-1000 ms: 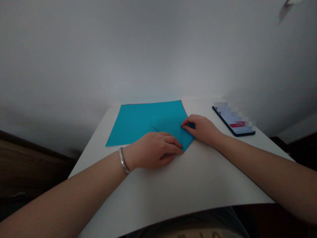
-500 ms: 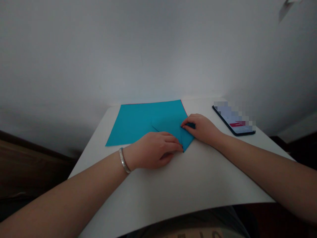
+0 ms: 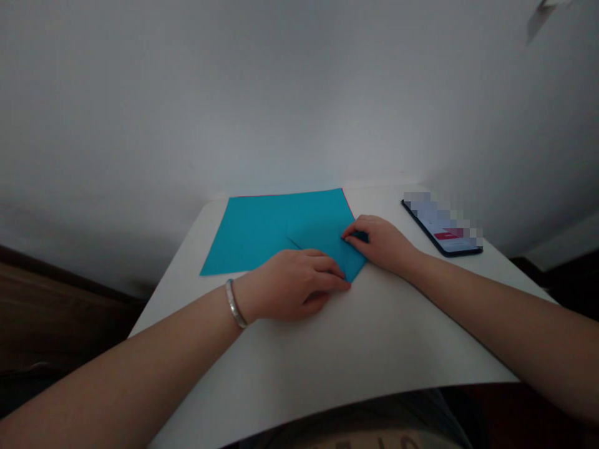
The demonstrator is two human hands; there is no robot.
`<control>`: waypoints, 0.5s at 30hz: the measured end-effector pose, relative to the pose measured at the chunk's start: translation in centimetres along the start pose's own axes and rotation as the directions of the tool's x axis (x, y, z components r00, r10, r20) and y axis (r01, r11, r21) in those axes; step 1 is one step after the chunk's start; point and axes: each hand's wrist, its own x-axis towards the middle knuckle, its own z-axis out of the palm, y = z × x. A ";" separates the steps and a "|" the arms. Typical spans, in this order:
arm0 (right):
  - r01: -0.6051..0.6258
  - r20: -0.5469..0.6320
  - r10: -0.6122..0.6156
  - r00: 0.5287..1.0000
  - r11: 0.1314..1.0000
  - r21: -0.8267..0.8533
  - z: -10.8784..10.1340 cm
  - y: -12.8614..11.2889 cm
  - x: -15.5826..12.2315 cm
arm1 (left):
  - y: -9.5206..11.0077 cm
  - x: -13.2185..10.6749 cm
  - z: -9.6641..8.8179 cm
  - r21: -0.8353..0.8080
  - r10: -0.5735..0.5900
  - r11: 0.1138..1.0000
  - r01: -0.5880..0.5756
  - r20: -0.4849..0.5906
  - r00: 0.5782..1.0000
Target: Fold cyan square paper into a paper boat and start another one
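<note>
Nearest you, your left hand, with a silver bracelet on its wrist, lies knuckles up at the middle of the frame, fingers curled and pressing down the near folded corner of the blue paper. Just beyond, right of centre, your right hand rests on the paper's right folded edge, fingertips bent and pinning it flat. The paper lies flat on the white table, stretching toward its far edge. Farther right, a phone lies on the table.
</note>
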 end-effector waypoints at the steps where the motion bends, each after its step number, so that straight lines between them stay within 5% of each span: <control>1: -0.008 -0.001 0.008 1.000 1.000 -0.001 0.0 0.0 0.0 | 0.0 0.0 0.0 0.004 -0.001 1.000 0.001 0.006 1.000; 15: 0.009 0.000 -0.009 1.000 1.000 0.000 0.1 0.0 0.0 | 0.1 0.0 0.1 0.054 -0.009 0.998 0.008 0.010 1.000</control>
